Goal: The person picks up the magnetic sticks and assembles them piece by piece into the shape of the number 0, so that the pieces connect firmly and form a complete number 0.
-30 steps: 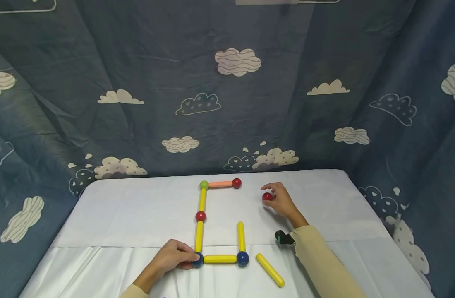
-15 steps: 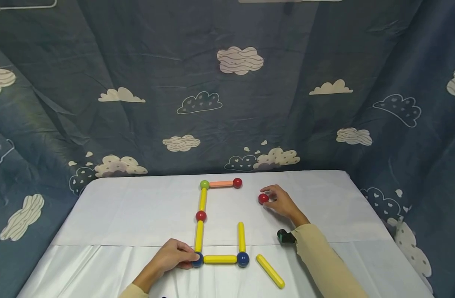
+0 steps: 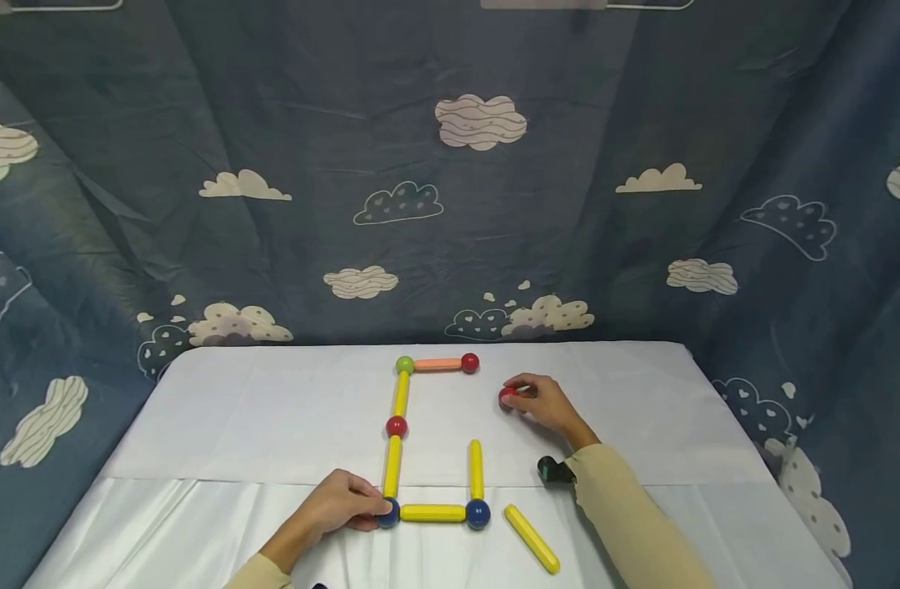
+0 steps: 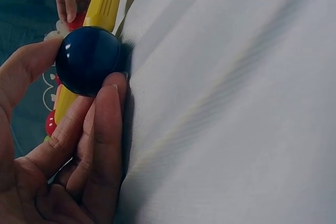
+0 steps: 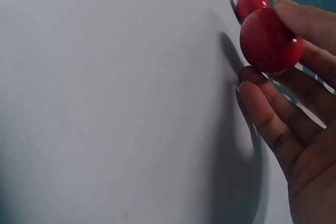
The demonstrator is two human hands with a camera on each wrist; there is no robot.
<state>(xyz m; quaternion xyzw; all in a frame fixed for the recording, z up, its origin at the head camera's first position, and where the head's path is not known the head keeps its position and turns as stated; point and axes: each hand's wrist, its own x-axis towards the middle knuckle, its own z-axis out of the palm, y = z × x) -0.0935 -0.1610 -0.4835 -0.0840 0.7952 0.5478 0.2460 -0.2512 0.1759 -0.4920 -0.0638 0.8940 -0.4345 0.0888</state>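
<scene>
My left hand (image 3: 338, 505) pinches a blue ball (image 4: 86, 59) at the near left corner of a ball-and-stick shape lying on the cloth. From that corner, a yellow stick (image 3: 432, 513) runs right to a second blue ball (image 3: 478, 514), where another yellow stick (image 3: 476, 468) points away. The left side goes up through a red ball (image 3: 396, 426) to a green ball (image 3: 405, 365). An orange stick (image 3: 437, 365) joins the green ball to a far red ball (image 3: 470, 362). To the right of this, my right hand (image 3: 546, 402) holds a separate red ball (image 5: 269, 43) between thumb and fingers.
A loose yellow stick (image 3: 532, 538) lies slanted at the near right. White cloth (image 3: 258, 417) covers the table, and a dark cloud-patterned curtain (image 3: 391, 245) hangs behind it. A small black device (image 3: 553, 470) sits at the right wrist.
My right hand has moved left and slightly nearer with the red ball, now closer to the shape. The left hand stays on the blue ball, and the joined pieces keep their layout.
</scene>
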